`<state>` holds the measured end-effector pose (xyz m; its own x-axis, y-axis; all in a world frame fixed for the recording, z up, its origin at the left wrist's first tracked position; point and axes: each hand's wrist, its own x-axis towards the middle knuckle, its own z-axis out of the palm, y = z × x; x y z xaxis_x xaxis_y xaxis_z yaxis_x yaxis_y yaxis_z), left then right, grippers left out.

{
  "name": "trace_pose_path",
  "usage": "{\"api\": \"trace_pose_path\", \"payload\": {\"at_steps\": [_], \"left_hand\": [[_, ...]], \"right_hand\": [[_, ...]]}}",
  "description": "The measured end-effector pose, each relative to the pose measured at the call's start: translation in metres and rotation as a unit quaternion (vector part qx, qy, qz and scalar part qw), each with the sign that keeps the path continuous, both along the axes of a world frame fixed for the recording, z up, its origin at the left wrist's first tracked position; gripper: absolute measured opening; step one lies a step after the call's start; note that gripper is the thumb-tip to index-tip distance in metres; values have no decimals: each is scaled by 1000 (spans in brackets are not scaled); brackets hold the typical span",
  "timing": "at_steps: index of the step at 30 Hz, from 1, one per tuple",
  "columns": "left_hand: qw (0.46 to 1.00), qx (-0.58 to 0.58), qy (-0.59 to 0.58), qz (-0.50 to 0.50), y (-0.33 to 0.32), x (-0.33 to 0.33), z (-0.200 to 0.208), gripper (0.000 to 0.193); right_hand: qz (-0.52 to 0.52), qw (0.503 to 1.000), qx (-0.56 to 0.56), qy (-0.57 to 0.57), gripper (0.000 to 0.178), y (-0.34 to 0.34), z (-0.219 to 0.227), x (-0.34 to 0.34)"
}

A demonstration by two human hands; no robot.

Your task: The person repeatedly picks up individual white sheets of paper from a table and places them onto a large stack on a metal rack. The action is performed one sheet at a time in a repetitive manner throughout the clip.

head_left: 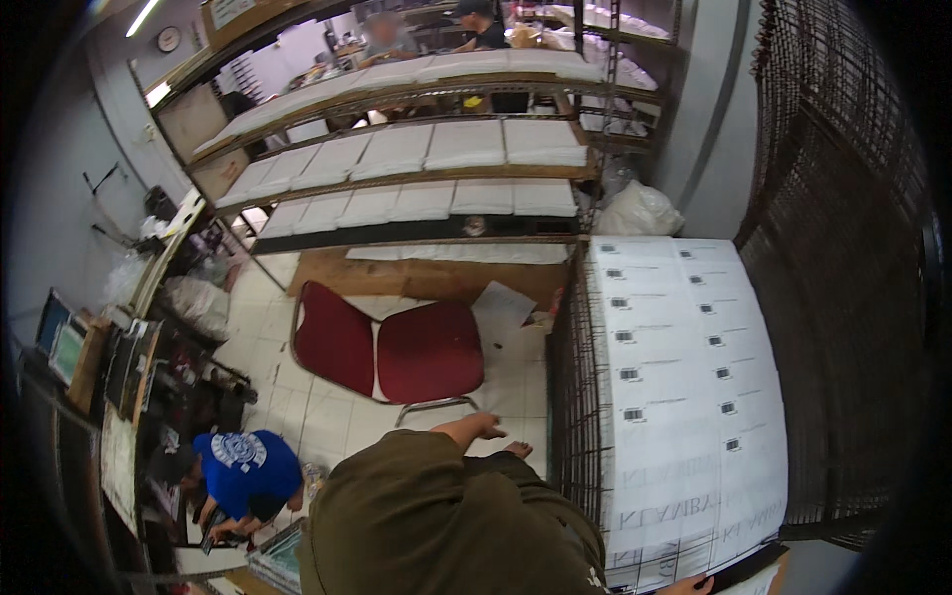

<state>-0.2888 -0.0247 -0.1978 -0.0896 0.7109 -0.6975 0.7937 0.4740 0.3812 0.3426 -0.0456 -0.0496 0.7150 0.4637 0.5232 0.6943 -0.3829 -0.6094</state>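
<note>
Atop a wire-mesh rack lies a long white printed sheet, the right hand at its near edge — whether either hand grips anything, I cannot tell — with a red chair off to the left.

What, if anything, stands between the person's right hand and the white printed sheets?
Nothing visible: the right hand, cut off by the frame, is at the near edge of the white printed sheets. The wire mesh panel runs along their left side.
</note>
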Motion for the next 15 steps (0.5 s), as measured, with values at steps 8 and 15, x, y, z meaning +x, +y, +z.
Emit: {"api": "trace_pose_path", "payload": {"at_steps": [8, 15], "left_hand": [[985, 34, -119, -116, -16, 87, 51, 74], [997, -28, 67, -19, 39, 7, 74, 74]], "right_hand": [[-13, 994, -61, -88, 40, -25, -23, 0], [14, 989, -115, -88, 47, -45, -15, -30]]}}
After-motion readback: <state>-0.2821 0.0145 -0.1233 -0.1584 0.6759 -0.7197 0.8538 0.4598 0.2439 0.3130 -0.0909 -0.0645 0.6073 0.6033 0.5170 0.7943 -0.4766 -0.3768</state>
